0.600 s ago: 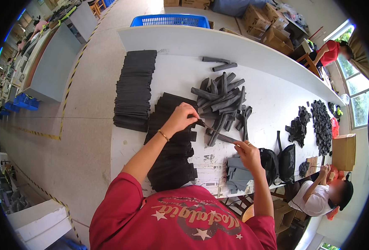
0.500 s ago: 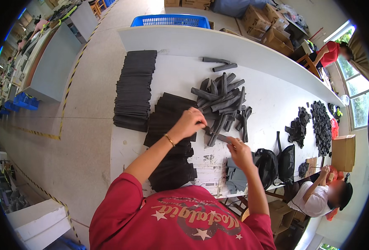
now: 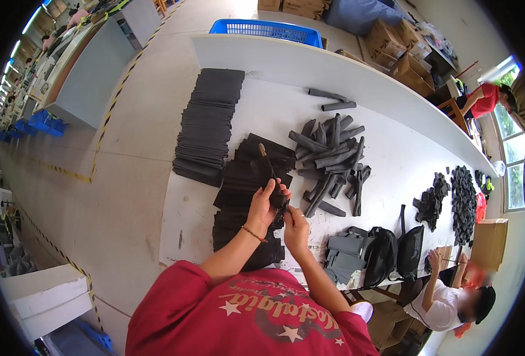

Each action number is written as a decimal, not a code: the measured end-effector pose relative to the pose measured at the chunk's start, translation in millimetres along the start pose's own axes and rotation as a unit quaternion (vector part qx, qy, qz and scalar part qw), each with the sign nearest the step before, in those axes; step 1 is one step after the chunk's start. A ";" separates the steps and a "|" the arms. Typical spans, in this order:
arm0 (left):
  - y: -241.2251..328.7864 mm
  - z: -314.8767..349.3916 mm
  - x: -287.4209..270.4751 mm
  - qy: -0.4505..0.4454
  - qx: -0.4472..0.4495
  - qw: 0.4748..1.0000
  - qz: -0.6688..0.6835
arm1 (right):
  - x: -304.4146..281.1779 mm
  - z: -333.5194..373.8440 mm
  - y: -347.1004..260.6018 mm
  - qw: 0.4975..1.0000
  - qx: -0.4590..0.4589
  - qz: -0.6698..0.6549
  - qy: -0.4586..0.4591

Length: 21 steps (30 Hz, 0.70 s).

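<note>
My left hand [image 3: 265, 204] is closed around a long black fabric piece [image 3: 265, 169], which stands up from my fist. A narrow tan-brown tip shows at its far end; what that tip belongs to I cannot make out. Close beside it, my right hand [image 3: 296, 230] pinches the near end of the same piece. Both hands are over the right side of a fanned stack of black fabric pieces [image 3: 247, 178]. Just beyond to the right lies a heap of dark grey fabric tubes [image 3: 333, 148], with one loose tube [image 3: 332, 208] at its near edge.
A neat row of dark fabric pieces [image 3: 206, 118] lies at the far left of the white table [image 3: 268, 101]. Grey flat pieces [image 3: 342, 258] and black bags [image 3: 381, 255] are at the right. A raised board [image 3: 333, 68] borders the far side. A person in white [image 3: 440, 299] sits at the right.
The dark tube held between my hands now lies at the heap's near edge. My hands have drawn together nearer to me, on a black fabric piece. The view has shifted slightly.
</note>
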<state>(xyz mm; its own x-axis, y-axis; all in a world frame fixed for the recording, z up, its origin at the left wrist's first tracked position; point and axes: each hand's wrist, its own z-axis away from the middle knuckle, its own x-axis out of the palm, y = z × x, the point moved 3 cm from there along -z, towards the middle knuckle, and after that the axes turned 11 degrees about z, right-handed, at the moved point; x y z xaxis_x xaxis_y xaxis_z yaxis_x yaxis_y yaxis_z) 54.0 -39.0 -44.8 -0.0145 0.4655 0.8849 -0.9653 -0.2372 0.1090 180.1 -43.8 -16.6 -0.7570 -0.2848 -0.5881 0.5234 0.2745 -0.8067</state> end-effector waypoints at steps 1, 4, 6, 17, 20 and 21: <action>0.9 0.2 0.7 0.021 0.020 1.000 0.000 | 6.0 1.1 -4.9 1.000 0.018 -0.001 0.004; 4.3 1.5 7.5 0.045 0.038 0.998 -0.010 | 6.0 11.5 -13.0 1.000 0.028 0.014 0.006; 5.5 3.1 13.8 0.048 0.032 0.998 -0.021 | 3.5 17.6 -9.5 0.999 0.036 0.034 0.003; 20.9 -15.0 17.4 0.097 0.074 0.978 -0.169 | -12.7 76.1 13.1 0.978 0.152 -0.011 -0.139; 24.6 -19.4 22.2 0.073 0.071 0.979 -0.176 | -27.0 82.5 9.4 0.976 0.154 -0.032 -0.152; 27.2 -20.4 26.9 0.048 0.072 0.977 -0.195 | -30.6 81.6 7.8 0.978 0.146 -0.038 -0.144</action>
<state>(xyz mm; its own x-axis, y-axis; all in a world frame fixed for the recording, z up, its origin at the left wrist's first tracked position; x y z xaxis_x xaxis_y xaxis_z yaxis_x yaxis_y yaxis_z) 22.1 -15.5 -27.2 0.3158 0.6206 0.7177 -0.8557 -0.1406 0.4980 239.3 -107.8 -9.7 -0.6780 -0.5531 -0.4841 0.5917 -0.0199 -0.8059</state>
